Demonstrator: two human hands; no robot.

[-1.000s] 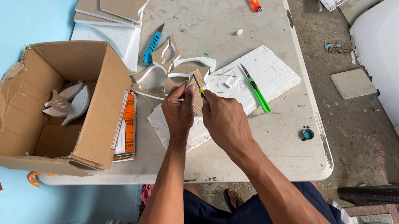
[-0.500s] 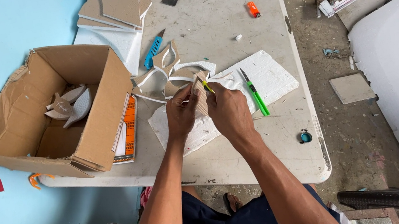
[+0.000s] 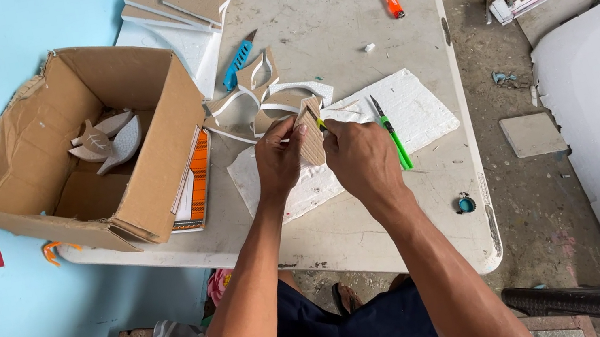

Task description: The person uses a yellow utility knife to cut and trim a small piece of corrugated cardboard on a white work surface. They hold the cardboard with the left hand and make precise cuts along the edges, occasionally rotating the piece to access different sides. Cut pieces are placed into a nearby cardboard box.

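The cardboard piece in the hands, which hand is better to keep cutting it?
Probably the right hand: it grips a small yellow-green cutter against the cardboard piece. The left hand pinches that piece, steadying it.

Left hand (image 3: pixel 280 155) grips a cardboard piece (image 3: pixel 310 144); right hand (image 3: pixel 361 159) presses a small yellow-green tool (image 3: pixel 319 122) to its upper edge. Beneath lies a white foam sheet (image 3: pixel 421 108) carrying a green cutter (image 3: pixel 394 139). An open cardboard box (image 3: pixel 152 170) stands left on the table (image 3: pixel 340 21).
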